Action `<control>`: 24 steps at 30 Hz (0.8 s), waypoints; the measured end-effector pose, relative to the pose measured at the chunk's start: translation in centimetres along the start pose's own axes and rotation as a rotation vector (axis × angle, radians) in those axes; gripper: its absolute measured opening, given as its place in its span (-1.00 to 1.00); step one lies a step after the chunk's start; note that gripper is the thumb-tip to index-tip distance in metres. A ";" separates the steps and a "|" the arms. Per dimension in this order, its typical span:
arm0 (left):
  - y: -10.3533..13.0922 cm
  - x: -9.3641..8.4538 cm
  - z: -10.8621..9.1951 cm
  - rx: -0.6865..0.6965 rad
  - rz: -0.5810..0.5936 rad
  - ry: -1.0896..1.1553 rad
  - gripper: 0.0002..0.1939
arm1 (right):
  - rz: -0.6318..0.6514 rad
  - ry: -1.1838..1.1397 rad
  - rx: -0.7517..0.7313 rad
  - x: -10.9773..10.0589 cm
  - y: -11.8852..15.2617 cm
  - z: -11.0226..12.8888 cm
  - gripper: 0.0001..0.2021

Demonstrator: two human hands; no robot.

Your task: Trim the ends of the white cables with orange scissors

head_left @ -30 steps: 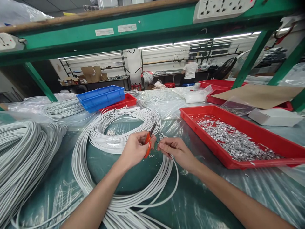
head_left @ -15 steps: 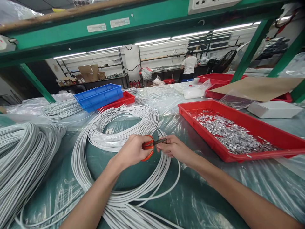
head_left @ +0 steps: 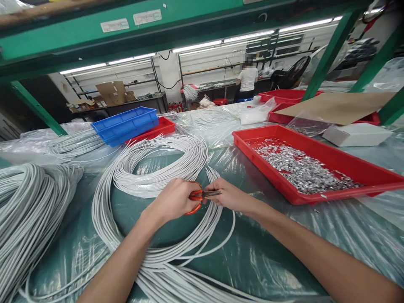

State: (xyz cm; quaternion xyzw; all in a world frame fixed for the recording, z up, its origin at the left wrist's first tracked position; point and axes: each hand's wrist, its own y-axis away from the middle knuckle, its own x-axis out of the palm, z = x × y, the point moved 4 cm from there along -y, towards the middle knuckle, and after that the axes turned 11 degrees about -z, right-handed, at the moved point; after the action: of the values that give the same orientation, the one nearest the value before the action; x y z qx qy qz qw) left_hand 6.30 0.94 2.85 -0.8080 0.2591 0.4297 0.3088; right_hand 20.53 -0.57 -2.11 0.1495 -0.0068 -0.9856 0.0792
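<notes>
My left hand is closed round the orange handles of a pair of scissors. Their dark blades point right and reach the fingertips of my right hand. My right hand is closed in a pinch by the blades. One white cable curves away from the bundle and up to this hand; its end is hidden by the fingers. Under both hands lies a looped bundle of white cables, with several loose ends showing just beyond my right fingers. A coil of white cables lies behind my left hand.
Right of my hands stands a red tray with many small shiny metal pieces. A thick cable pile lies at left. Blue bins stand behind the coil. A green shelf frame crosses overhead; a person works far back.
The whole view has shifted slightly. My right fingers have changed position around the blades, which show more plainly now. My left hand still grips the scissors.
</notes>
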 end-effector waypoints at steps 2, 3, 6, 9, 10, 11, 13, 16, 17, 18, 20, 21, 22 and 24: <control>0.0 0.0 0.3 -0.018 0.003 0.024 -0.83 | 0.009 -0.011 0.018 0.1 0.1 0.2 -0.82; 0.0 0.0 0.5 -0.032 0.010 0.047 -0.83 | 0.011 -0.017 0.026 0.1 0.1 0.3 -0.80; 0.0 0.2 1.2 -0.092 0.042 0.167 -0.88 | 0.023 -0.035 0.027 0.0 0.1 0.4 -0.75; -0.1 0.3 1.5 -0.139 0.028 0.308 -0.91 | 0.041 -0.048 0.019 -0.2 0.0 0.5 -0.72; -0.1 0.2 1.5 -0.147 0.010 0.337 -0.91 | 0.040 -0.056 0.025 -0.3 0.0 0.5 -0.72; -0.1 0.2 1.4 -0.152 -0.010 0.353 -0.90 | 0.034 -0.065 0.035 -0.5 -0.1 0.5 -0.72; -0.1 0.0 1.2 -0.153 -0.043 0.350 -0.87 | 0.018 -0.088 0.061 -0.7 -0.1 0.6 -0.71; 0.0 0.0 1.0 -0.137 -0.050 0.315 -0.84 | 0.011 -0.122 0.092 -0.9 0.1 1.0 -0.70; 0.0 0.1 1.0 -0.132 -0.035 0.307 -0.86 | 0.009 -0.132 0.103 -0.9 0.2 1.1 -0.69; 0.1 0.2 1.0 -0.128 -0.015 0.301 -0.88 | 0.005 -0.143 0.118 -0.9 0.3 1.1 -0.69; 0.1 0.4 1.1 -0.125 0.019 0.281 -0.88 | -0.001 -0.168 0.152 -0.8 0.3 1.0 -0.71; 0.1 0.5 1.1 -0.125 0.029 0.263 -0.88 | 0.001 -0.180 0.169 -0.7 0.3 0.9 -0.72; 0.1 0.5 1.1 -0.123 0.033 0.237 -0.89 | 0.006 -0.188 0.184 -0.6 0.2 0.6 -0.74; 0.0 0.5 1.0 -0.107 0.036 0.159 -0.90 | 0.023 -0.175 0.188 -0.4 0.1 0.1 -0.78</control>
State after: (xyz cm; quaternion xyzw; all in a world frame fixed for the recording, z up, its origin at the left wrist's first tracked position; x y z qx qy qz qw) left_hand 6.01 1.57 1.93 -0.8501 0.2741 0.3827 0.2360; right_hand 20.85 -0.63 -1.90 0.0696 -0.1075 -0.9889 0.0753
